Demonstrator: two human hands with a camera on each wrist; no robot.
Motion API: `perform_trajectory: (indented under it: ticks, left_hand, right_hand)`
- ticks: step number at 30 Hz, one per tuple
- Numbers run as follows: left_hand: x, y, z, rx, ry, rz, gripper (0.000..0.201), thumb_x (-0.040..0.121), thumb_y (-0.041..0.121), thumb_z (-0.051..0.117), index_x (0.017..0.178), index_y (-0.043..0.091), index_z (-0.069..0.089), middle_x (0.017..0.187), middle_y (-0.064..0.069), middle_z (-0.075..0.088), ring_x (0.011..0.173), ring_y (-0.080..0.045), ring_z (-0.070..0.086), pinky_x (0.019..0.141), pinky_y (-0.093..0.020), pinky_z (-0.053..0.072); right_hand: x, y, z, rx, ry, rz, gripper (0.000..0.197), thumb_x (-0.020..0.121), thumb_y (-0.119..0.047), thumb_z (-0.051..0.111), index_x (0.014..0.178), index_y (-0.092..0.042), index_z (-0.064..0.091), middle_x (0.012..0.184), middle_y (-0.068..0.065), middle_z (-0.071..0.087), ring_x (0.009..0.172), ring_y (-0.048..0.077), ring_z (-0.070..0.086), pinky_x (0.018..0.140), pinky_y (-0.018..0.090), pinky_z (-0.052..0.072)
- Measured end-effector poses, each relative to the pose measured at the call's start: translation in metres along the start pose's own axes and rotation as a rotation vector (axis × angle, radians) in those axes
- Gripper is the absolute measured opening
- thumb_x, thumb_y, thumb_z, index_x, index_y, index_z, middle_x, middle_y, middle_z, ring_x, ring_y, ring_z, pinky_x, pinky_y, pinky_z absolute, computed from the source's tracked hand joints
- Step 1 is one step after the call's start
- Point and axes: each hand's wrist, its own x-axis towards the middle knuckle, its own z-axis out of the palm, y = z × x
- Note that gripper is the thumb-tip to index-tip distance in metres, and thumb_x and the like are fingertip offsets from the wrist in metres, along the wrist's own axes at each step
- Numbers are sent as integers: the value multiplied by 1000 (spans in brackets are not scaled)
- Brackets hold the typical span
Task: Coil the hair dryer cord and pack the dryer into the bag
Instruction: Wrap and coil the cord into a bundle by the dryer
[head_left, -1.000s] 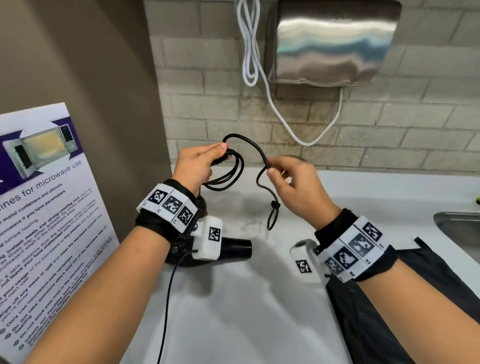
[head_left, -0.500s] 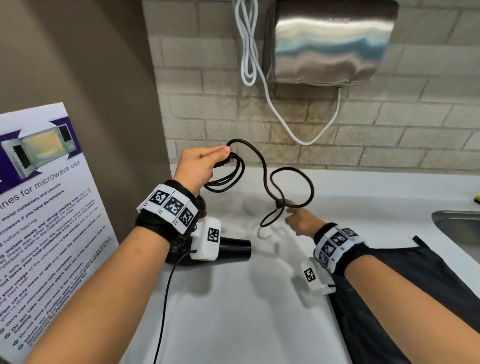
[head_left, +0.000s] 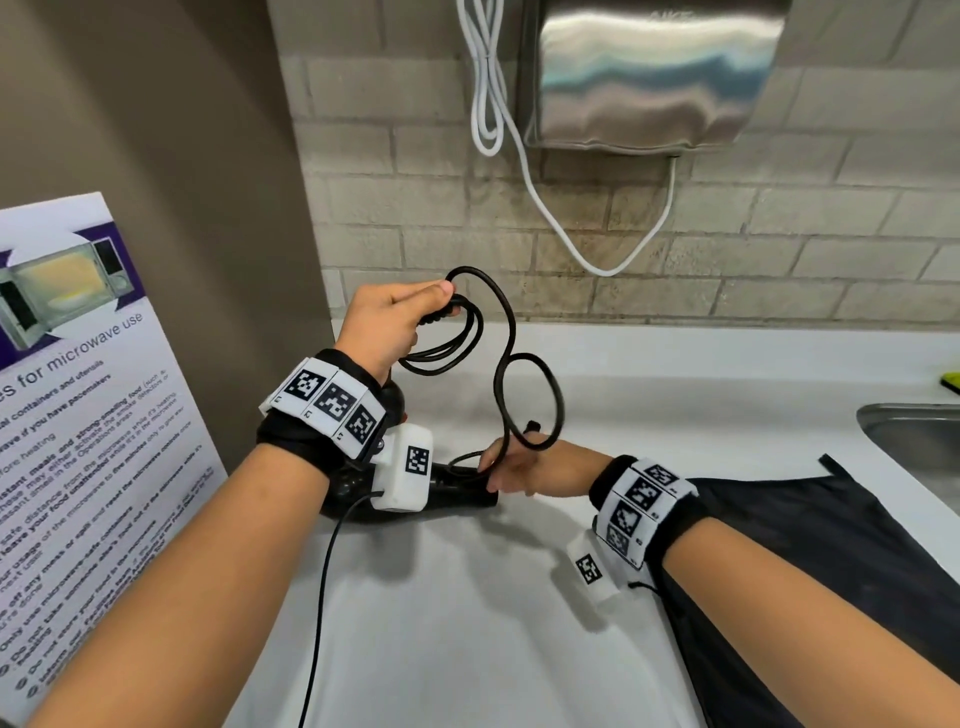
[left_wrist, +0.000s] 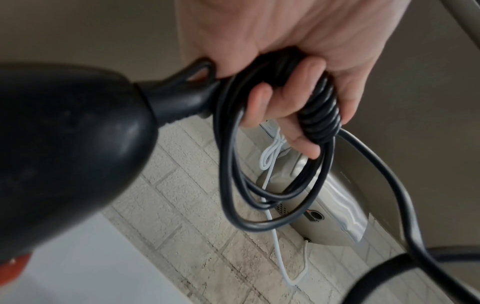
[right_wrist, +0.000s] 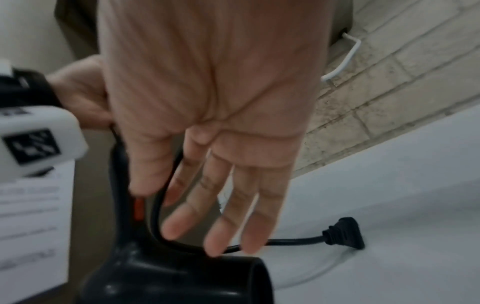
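Several black cord (head_left: 470, 332) loops bunched in left hand (head_left: 387, 325) grip at frame centre, right hand (head_left: 511, 467) fingers straight, touching loose cord over dryer (head_left: 457, 491) on white surface (head_left: 467, 623), black bag (head_left: 805, 545) lower right.

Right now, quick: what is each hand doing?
Left hand: closed, gripping the coiled loops of the black cord.
Right hand: open, fingers straight, cord running under them beside the hair dryer.
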Motion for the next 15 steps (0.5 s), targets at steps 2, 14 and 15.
perform_trajectory:
  ticks: [2,14,15]
  left_hand:
    - [-2,1,0,14,-19,9,26,89,13,59,109,-1,64,81,-9,66,33,5,44,35,-10,25]
    - [-4,1,-3,14,-65,0,19,89,11,58,102,2,67,74,-8,65,30,1,39,34,-11,22]
    - [-3,0,-3,7,-68,-2,16,89,11,58,99,3,68,73,-8,65,29,0,36,34,-12,20]
  right_hand:
    - [2,5,-3,-145,50,-11,27,84,2,53,92,-22,63,87,-8,62,83,7,57,69,8,41]
    - [46,52,-10,-723,69,289,45,87,-7,53,131,-12,50,140,15,35,132,33,35,111,43,29]
    - [49,54,-11,-676,116,331,39,85,-8,55,124,-5,54,135,15,40,129,34,39,108,43,34]
